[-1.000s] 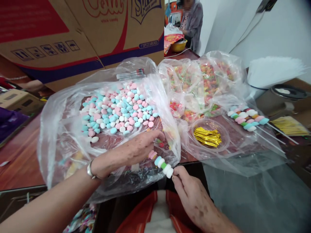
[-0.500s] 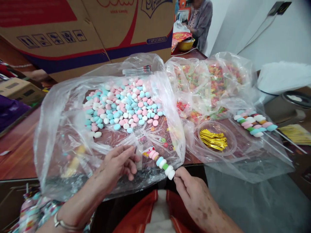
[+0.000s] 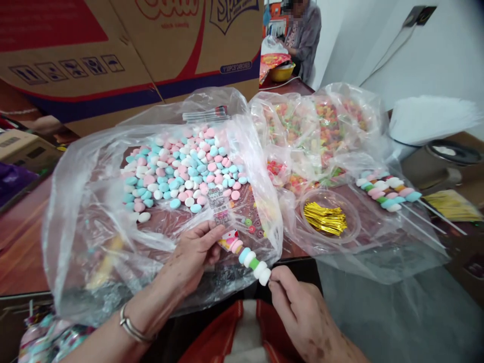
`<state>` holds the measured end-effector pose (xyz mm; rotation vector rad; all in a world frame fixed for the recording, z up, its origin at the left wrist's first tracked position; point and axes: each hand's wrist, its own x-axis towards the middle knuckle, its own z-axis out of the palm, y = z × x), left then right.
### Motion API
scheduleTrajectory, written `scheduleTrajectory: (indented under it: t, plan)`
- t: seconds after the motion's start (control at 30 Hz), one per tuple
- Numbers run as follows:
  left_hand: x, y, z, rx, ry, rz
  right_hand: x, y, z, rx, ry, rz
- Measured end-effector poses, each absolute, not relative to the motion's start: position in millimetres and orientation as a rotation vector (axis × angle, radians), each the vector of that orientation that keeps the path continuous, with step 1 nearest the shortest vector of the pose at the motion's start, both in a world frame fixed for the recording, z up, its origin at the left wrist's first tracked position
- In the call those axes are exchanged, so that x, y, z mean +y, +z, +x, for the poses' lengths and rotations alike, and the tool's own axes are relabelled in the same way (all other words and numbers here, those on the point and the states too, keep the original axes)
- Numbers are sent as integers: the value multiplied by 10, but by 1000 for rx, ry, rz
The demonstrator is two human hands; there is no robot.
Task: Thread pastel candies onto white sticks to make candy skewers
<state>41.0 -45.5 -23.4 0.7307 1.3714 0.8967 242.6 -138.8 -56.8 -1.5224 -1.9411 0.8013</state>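
Over the wooden table [image 3: 22, 252], lower centre, your left hand [image 3: 192, 254], back from the bag [image 3: 75, 212], is pinching a printed sleeve [image 3: 221, 209] at the tip of the skewer [image 3: 251, 261], whose stick your right hand [image 3: 298, 312] is pinching.

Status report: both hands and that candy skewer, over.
Left hand pinching clear printed sleeve at skewer's tip. Right hand pinching candy skewer by its lower end. Bag of loose candies directly behind.

On the cardboard box [image 3: 132, 75] I read "stick candy" below cut-off red letters, and "1*30PCS*24BOXES" on its blue stripe [image 3: 212, 79]. The barcode sticker [image 3: 218, 202] on the clear wrapper [image 3: 227, 222] is too small to read.
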Motion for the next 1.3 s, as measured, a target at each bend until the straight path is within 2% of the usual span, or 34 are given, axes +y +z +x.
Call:
scheduleTrajectory:
  t: [0.2, 0.4, 0.6, 0.77, 0.87, 1.13, 1.3]
  plan:
    - [-492, -303, 598, 1281, 1206, 644, -1398, -561, 2414, -1905, 836, -1541]
    - [-513, -299, 683, 1219, 1113, 589, -1404, -561, 2412, -1890, 836, -1441]
    - [-533, -296, 753, 1206, 1069, 554, -1423, -612, 2380, -1920, 565, -1428]
    - [-523, -325, 844, 1092, 1172, 521, -1394, -594, 2357, -1972, 459, -1404]
    - [-530, -323, 904, 1053, 1143, 471, -1398, -613, 2331, -1939, 523, -1412]
    - [-640, -273, 1055, 910, 1009, 325, -1498, -737, 2253, -1543, 969, -1448]
    - [-723, -212, 1117, 875, 974, 310, -1499, -790, 2229, -1590, 824, -1387]
